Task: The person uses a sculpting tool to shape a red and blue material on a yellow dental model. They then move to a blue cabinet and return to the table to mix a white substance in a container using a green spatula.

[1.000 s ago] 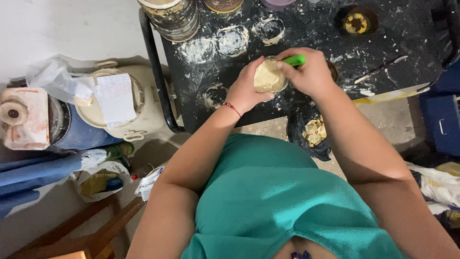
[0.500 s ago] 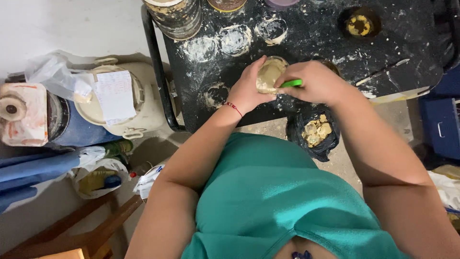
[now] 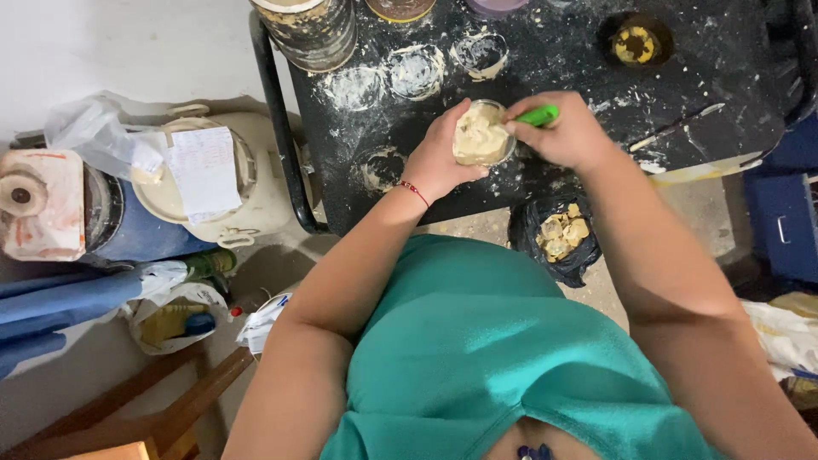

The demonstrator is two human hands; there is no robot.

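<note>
My left hand (image 3: 436, 160) cups a small round clear cup (image 3: 481, 135) filled with pale cream-coloured paste, held just above the black table (image 3: 682, 77). My right hand (image 3: 573, 132) grips a tool with a green handle (image 3: 538, 116); its tip rests in the paste at the cup's right rim. A thin red band circles my left wrist.
White powdery ring marks (image 3: 416, 70) dot the black table. Stacked containers (image 3: 311, 30) stand at its far left; a dark bowl with yellow bits (image 3: 635, 43) sits far right. A black bag of pale scraps (image 3: 558, 238) lies on the floor below. A cream drum (image 3: 209, 183) stands left.
The cup and both hands have stayed close together over the table's front edge; the right hand has shifted slightly with the green tool against the paste.
</note>
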